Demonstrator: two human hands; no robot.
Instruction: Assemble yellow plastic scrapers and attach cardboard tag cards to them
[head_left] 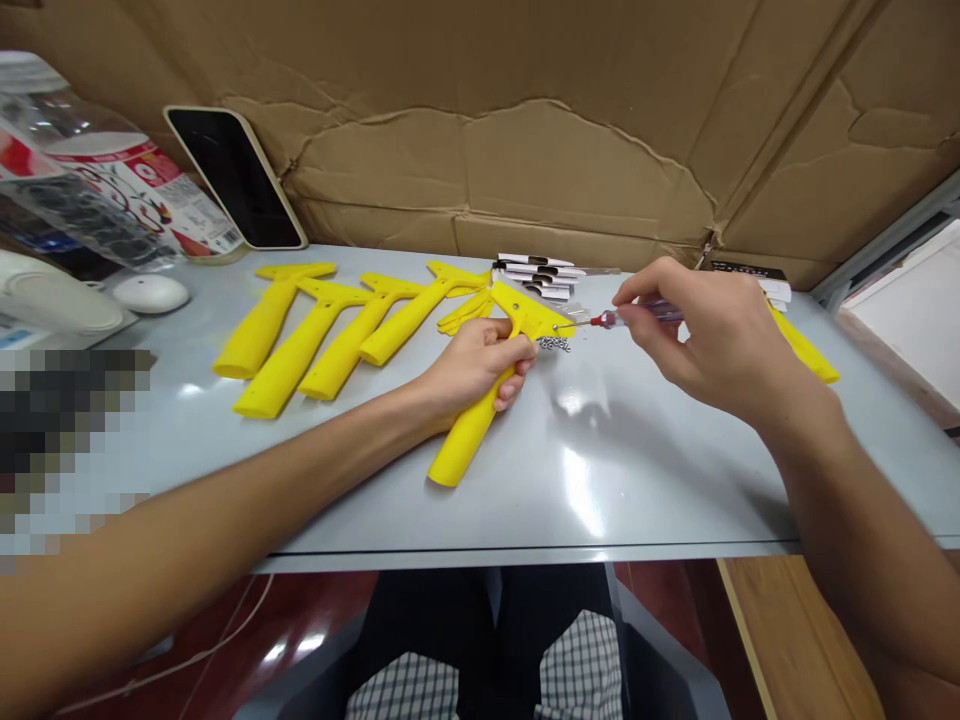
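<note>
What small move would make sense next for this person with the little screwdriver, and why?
Probably lower the tip of the small screwdriver in the right hand onto the head of the yellow plastic handle. The left hand grips that handle steady, the tip points toward its head, and a small pile of screws lies right beside it.

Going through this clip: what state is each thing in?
Left hand: closed around a yellow scraper's grip
Right hand: pinching a screwdriver, tip aimed at the scraper's head
Other yellow scrapers: lying flat on the table
Screws: loose in a small heap
Phone: leaning on cardboard, screen dark
</note>
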